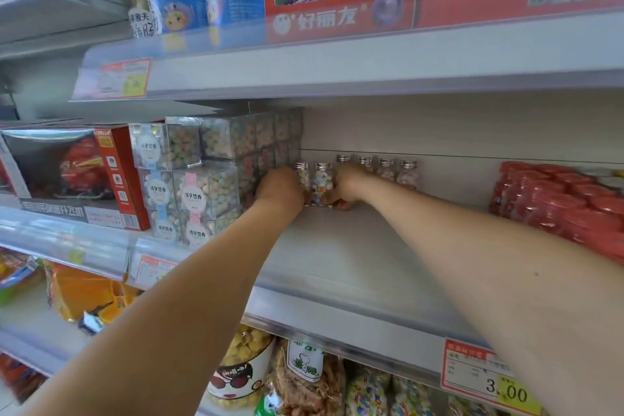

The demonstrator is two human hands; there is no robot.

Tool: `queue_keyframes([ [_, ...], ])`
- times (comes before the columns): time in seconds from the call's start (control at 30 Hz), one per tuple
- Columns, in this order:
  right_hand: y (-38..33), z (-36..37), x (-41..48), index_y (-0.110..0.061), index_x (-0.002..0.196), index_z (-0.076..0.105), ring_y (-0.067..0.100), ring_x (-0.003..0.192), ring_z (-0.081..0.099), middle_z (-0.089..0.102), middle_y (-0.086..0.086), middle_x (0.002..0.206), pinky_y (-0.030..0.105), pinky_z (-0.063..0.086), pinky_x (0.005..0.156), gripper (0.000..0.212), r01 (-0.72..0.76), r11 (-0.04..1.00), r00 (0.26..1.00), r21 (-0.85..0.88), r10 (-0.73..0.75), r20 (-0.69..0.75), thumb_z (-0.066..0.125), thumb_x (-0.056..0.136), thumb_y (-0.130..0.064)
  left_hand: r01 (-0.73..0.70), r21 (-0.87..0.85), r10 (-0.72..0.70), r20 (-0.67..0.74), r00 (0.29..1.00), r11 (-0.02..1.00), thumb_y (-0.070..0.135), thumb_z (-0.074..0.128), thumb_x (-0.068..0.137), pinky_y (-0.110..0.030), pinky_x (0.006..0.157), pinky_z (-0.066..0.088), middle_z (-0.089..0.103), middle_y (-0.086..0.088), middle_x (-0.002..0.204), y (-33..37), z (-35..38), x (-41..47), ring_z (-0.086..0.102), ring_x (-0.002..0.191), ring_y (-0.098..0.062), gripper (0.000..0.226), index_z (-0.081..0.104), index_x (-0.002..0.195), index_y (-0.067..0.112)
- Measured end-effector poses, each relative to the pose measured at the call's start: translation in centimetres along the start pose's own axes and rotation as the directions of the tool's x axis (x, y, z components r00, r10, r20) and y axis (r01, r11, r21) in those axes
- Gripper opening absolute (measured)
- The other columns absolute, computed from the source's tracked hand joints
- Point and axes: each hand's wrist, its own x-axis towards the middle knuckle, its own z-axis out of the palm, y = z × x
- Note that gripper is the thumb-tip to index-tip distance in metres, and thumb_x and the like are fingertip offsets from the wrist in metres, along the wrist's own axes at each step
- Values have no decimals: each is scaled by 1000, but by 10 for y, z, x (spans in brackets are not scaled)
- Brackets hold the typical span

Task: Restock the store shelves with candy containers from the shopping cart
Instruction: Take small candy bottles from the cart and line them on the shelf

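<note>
Presently at 12 o'clock on the shelf (pixel 337 253), against its back wall: left hand (pixel 278 189), fingers hidden, grip untellable; right hand (pixel 347 186), fingers curled round a silver-capped candy bottle (pixel 322 184); bottle row (pixel 386 170) at 2 o'clock.

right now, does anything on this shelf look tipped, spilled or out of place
Nothing stands out: the bottles stand upright at the back, the clear boxes and red tubs sit stacked, nothing spilled.

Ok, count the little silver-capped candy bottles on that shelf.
6 bottles. Two stand in front, between the left hand and right hand; four stand in a row behind, by the back wall. The hands may hide others.
</note>
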Motion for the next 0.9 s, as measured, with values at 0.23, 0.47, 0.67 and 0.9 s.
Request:
queue_keyframes([
  [0.23,20,4,9,-1,100,63,25,66,65,66,15,89,38,59,63,27,122,988,991,-94,-126,-39,76,79,-11,-13,-18,14,69,997,1000,21,49,98,-33,82,48,63,-15,117,6,14,10,59,110,-29,26,61,111,2],
  [0.47,36,10,11,-18,127,57,27,117,53,57,10,130,22,39,86,41,288,922,948,-260,-313,-60,64,88,-30,43,-79,-32,136,990,996,14,58,92,-34,80,50,65,-15,111,3,21,20,62,104,-30,19,63,104,1],
  [0.67,36,13,12,-14,133,52,32,119,52,53,15,134,30,43,91,43,277,872,953,-404,-303,1,44,99,-39,36,-56,-25,183,983,998,11,48,95,-34,91,50,61,-16,119,7,22,27,59,111,-30,25,59,113,-2],
  [0.9,40,17,14,-14,128,53,32,115,54,55,17,129,30,42,82,41,259,863,947,-435,-316,-63,40,99,-40,20,59,-32,202,979,998,19,46,98,-31,97,41,53,-17,130,13,20,34,51,121,-29,35,50,124,-3],
])
